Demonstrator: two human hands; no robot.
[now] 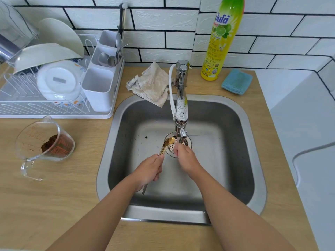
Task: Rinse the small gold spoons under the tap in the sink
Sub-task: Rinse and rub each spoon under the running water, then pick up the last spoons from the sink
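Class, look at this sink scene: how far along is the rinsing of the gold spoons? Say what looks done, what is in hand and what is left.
Done: the gold spoons are picked up and held over the drain, below the tap. In hand: the left hand grips their handles while the right hand reaches in beside the bowls; whether water is running cannot be told. Left: finishing the rinse and setting them down, perhaps in the rack.

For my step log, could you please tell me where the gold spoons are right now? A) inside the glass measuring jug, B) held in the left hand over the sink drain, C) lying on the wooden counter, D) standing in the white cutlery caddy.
B: the left hand grips the gold spoons by their handles, bowls out over the drain strainer beneath the tap.
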